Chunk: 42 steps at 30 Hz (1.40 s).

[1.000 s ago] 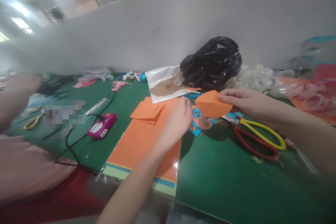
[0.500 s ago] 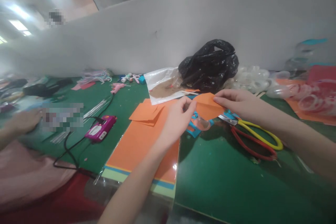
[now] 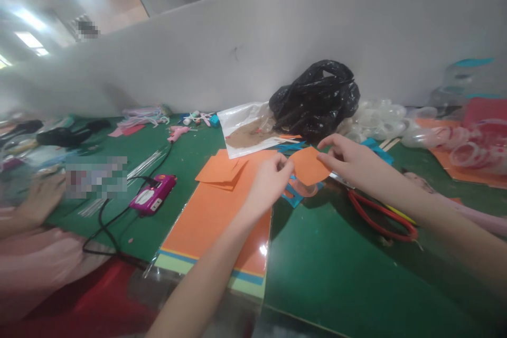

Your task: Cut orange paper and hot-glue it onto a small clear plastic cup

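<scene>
Between my two hands is a small piece of orange paper (image 3: 310,167) with a rounded edge, raised above the table. My left hand (image 3: 273,175) pinches its left side between thumb and fingers. At its right edge, my right hand (image 3: 341,154) has its thumb against the paper and its forefinger curled above. Scissors with red and yellow handles (image 3: 380,216) lie under my right wrist, partly hidden. Below the paper are a clear plastic piece (image 3: 307,188) and blue paper scraps (image 3: 292,198). Folded orange pieces (image 3: 217,169) rest on a stack of coloured sheets (image 3: 209,222).
A black plastic bag (image 3: 317,100) stands against the grey partition (image 3: 237,53), beside clear plastic cups (image 3: 376,121). To the left are a magenta power strip (image 3: 153,195) with a black cable and a pink glue gun (image 3: 178,132). Another person's hand (image 3: 43,195) is at far left.
The orange paper has turned and shows flatter toward me. My right hand has shifted slightly left, its fingers more curled. A pink sleeve or arm now shows at far right, near the scissors.
</scene>
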Tool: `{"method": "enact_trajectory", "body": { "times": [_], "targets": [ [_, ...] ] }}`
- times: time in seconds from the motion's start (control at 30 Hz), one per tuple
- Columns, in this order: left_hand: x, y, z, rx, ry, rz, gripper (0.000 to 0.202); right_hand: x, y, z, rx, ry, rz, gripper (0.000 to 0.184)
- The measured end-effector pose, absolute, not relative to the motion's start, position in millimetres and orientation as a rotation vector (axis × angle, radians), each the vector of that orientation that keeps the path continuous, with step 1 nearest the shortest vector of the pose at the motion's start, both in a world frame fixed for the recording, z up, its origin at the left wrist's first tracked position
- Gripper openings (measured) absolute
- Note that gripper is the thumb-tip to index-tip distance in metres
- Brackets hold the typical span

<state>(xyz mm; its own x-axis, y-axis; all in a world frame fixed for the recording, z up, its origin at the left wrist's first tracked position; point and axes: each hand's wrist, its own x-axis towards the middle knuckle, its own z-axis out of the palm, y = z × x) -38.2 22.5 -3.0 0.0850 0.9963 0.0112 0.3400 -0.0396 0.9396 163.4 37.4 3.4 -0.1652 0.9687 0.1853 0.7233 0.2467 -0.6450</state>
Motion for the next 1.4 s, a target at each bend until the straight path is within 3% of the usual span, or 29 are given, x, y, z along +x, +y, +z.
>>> {"method": "enact_trajectory", "body": {
  "times": [0.73, 0.9, 1.1, 1.4],
  "targets": [
    [-38, 28, -15, 1.442, 1.313, 0.888, 0.027, 165, 41, -11, -1.522, -2.049, 0.421, 0.018],
    [-40, 27, -15, 1.475, 1.306, 0.892, 0.027, 162, 35, -6, -1.251, -2.15, -0.03, 0.03],
    [-40, 25, -13, 1.52, 1.299, 0.923, 0.028, 149, 22, -10, -1.003, -2.343, -0.2, 0.047],
    [-40, 28, -15, 1.555, 1.312, 0.927, 0.032, 143, 13, -23, -1.039, -2.479, -0.223, 0.056]
  ]
}}
